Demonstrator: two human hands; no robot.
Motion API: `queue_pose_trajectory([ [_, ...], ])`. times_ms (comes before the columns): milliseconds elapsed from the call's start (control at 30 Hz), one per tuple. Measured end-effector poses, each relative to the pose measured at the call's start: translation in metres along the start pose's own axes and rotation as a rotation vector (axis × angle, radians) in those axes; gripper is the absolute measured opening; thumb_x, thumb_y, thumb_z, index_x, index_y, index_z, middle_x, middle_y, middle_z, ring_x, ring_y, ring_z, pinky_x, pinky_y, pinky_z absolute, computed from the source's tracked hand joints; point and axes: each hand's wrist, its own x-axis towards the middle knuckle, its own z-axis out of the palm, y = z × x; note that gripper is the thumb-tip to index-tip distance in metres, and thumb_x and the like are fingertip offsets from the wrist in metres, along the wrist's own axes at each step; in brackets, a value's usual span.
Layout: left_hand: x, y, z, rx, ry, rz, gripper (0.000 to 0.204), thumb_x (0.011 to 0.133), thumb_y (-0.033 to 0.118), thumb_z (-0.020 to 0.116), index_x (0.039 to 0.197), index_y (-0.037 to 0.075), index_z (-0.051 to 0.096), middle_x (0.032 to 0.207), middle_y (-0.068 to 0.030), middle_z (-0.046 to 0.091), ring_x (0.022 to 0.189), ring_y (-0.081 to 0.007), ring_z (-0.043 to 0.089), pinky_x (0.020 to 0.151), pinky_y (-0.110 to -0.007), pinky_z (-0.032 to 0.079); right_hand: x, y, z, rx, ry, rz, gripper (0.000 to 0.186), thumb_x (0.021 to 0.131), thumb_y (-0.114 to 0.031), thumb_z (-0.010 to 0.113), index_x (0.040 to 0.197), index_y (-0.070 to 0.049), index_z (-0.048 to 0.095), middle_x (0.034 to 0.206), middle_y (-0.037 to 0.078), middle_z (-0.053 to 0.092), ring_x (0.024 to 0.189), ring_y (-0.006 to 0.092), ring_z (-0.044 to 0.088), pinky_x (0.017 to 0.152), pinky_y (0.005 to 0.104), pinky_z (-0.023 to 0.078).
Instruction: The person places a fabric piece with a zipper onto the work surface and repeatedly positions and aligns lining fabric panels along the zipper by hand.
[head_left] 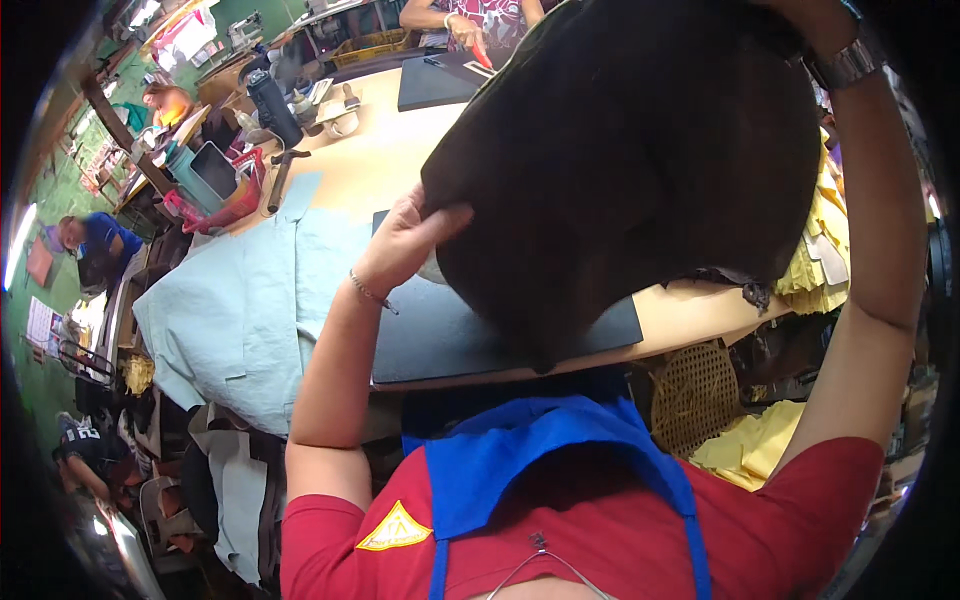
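Dark sheet (620, 170) partly hides black mat (425, 345) | left fingers (447, 222), right fingers (792, 10) grasp sheet | pale-blue cloth (240, 300) | red basket (240, 207)

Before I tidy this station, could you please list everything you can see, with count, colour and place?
Dark sheet: 1, blackish brown, raised over the table
Table: 1, tan, across the middle
Boards: 2, black, below the sheet and far side
Pale material: count unclear, blue-green, table's left
Hammer: 1, brown, beside the basket
Basket: 1, pinkish red, left edge
Bottle: 1, dark, beyond the hammer
Crate: 1, yellow, far end
Yellow material: count unclear, yellow, right side
Woven panel: 1, tan, lower right
Co-workers: at least 4, varied clothing, far side and left
Background clutter: uncountable, mixed, mostly left
Apron: 1, blue, on the wearer
Bracelet: 1, silvery, left wrist
Watch: 1, silvery, right wrist
Left hand: 1, sheet's left edge
Right hand: 1, sheet's upper right
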Motion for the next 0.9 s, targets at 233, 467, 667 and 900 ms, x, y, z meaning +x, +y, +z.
queue_pose_trajectory([
  [233, 0.0, 0.021, 0.005, 0.026, 0.111, 0.099, 0.073, 0.083, -0.001, 0.059, 0.154, 0.004, 0.041, 0.152, -0.0147, 0.052, 0.133, -0.0219, 0.056, 0.11, -0.033, 0.047, -0.011, 0.046, 0.013, 0.225, -0.133, 0.294, 0.029, 0.087, -0.032, 0.086, 0.092, -0.005, 0.076, 0.077, 0.003, 0.072, 0.071, 0.0131, 0.064, 0.067, 0.0309, 0.049],
  [467, 0.007, 0.012, -0.006, 0.099, 0.103, 0.052, 0.036, 0.109, 0.016, 0.048, 0.143, 0.005, 0.055, 0.128, -0.0181, 0.07, 0.116, -0.0257, 0.068, 0.105, -0.04, 0.052, -0.019, 0.051, 0.044, 0.407, -0.197, 0.39, 0.025, 0.089, -0.028, 0.085, 0.093, -0.006, 0.074, 0.08, 0.002, 0.073, 0.073, 0.0105, 0.065, 0.066, 0.0281, 0.05],
  [667, 0.012, 0.002, 0.008, 1.237, 0.327, 0.315, 0.035, 0.092, 0.009, 0.06, 0.126, 0.003, 0.06, 0.105, -0.026, 0.07, 0.104, -0.0469, 0.067, 0.092, -0.051, 0.053, -0.032, 0.032, 0.039, 0.298, -0.257, 0.496, 0.023, 0.087, -0.028, 0.085, 0.094, -0.008, 0.076, 0.083, 0.002, 0.075, 0.077, 0.013, 0.067, 0.071, 0.0322, 0.051],
  [900, 0.014, -0.018, -0.038, 0.973, 0.329, 0.176, 0.03, 0.103, 0.015, 0.06, 0.125, -0.001, 0.07, 0.108, -0.0233, 0.075, 0.104, -0.0382, 0.072, 0.095, -0.043, 0.054, -0.035, 0.037, 0.04, 0.428, -0.359, 0.536, 0.025, 0.087, -0.028, 0.084, 0.099, -0.007, 0.077, 0.088, 0.005, 0.077, 0.079, 0.0172, 0.068, 0.075, 0.0354, 0.052],
])
